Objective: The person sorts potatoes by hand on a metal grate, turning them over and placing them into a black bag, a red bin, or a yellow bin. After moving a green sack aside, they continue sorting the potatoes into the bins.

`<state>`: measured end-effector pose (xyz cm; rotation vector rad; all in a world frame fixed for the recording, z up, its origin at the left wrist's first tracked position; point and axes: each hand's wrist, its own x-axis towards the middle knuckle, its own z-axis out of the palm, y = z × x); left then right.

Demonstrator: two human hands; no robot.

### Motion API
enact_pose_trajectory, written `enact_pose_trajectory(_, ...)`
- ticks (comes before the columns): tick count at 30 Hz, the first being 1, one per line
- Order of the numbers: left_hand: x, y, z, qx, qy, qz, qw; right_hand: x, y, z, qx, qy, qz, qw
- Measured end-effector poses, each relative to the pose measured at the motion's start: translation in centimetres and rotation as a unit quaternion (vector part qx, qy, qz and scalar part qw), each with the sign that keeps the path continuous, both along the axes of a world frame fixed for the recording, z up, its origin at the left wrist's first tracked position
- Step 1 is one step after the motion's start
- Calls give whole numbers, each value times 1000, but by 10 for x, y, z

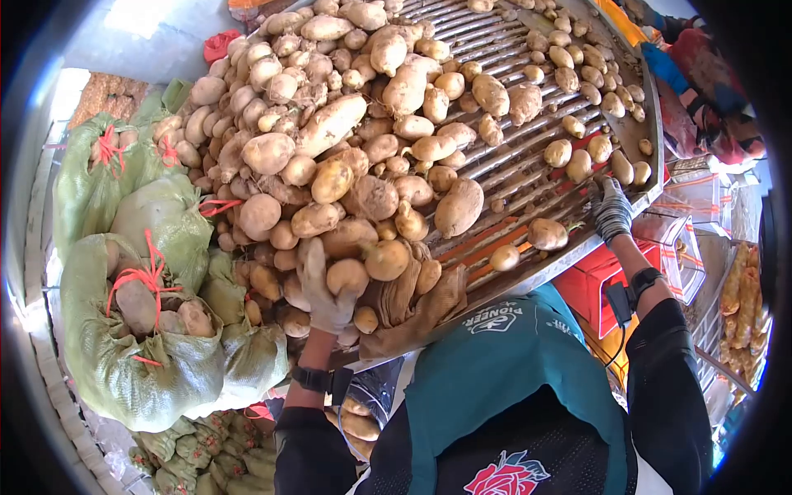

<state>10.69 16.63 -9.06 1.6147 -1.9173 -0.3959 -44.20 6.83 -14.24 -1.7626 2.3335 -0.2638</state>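
Observation:
A big heap of potatoes covers the left part of a slatted metal sorting table. My left hand, in a pale glove, has its fingers round a potato at the heap's front edge. A brown cloth or sack lies just right of it. My right hand, in a striped grey glove, lies at the table's right front corner; its fingertips are partly hard to make out. Near it are several small potatoes, and a larger one sits further left on the slats.
Green sacks of potatoes tied with red string stand left of the table. A red crate is under the right front corner. At the far right are another person's sleeve and yellowish filled bags.

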Motion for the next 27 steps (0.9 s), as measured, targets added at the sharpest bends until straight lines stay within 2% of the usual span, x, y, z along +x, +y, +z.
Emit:
enact_pose_trajectory(1, -8, -18, 9, 1, 0, 2, 1000, 1, 0, 1, 1, 0, 2, 1000)
enact_pose_trajectory(3, -32, -47, 26, 4, 39, -57, 998, 2, 0, 3, 3, 1, 4, 1000)
enact_pose_trajectory(4, -39, -47, 19, 4, 39, -58, 998, 0, 0, 2, 3, 1, 3, 1000)
enact_pose_trajectory(7, -74, -57, 4, -145, -51, -76, 985, -7, 0, -11, -26, -21, 17, 999)
enact_pose_trajectory(8, -86, -62, 6, -146, -44, -86, 985, -7, 0, -10, -28, -23, 13, 999)
enact_pose_trajectory(10, -113, -68, 9, -101, -93, -32, 990, 1, 2, 5, -19, -5, 1, 1000)
enact_pose_trajectory(11, -127, -77, 8, -106, -109, -64, 986, 4, 3, 10, -20, -14, -4, 1000)
enact_pose_trajectory(12, -142, -81, 18, -77, -161, -43, 983, 5, 2, 11, -24, -25, -7, 999)
enact_pose_trajectory(14, -133, -98, -15, -55, -39, -87, 994, 3, 0, 8, -36, -46, -11, 998)
enact_pose_trajectory(15, -143, -107, -8, -130, -54, -76, 987, 3, 0, 8, -40, -42, -13, 998)
enact_pose_trajectory(16, -154, -114, -4, -141, -75, -33, 987, 3, 1, 8, -39, -37, -11, 998)
enact_pose_trajectory(18, -169, -121, 4, -74, -87, -48, 992, 6, 1, 13, -24, -26, -20, 999)
enact_pose_trajectory(20, -189, -129, 6, -109, -113, -51, 986, 1, 2, 6, -52, -45, -7, 998)
enact_pose_trajectory(21, -206, -131, 14, -84, -91, -29, 992, 2, 2, 8, -43, -37, -12, 998)
enact_pose_trajectory(23, -225, -142, 13, -114, -83, -21, 990, 0, 0, 3, -4, -23, -20, 1000)
enact_pose_trajectory(24, -238, -145, 14, -72, -116, -16, 990, -2, 1, -4, -30, -27, -9, 999)
enact_pose_trajectory(26, -265, -148, 19, -111, -184, -41, 976, -5, 2, -8, -36, -33, 6, 999)
enact_pose_trajectory(27, -276, -146, 26, -85, -142, -84, 983, -3, 2, -4, -41, -37, 4, 998)
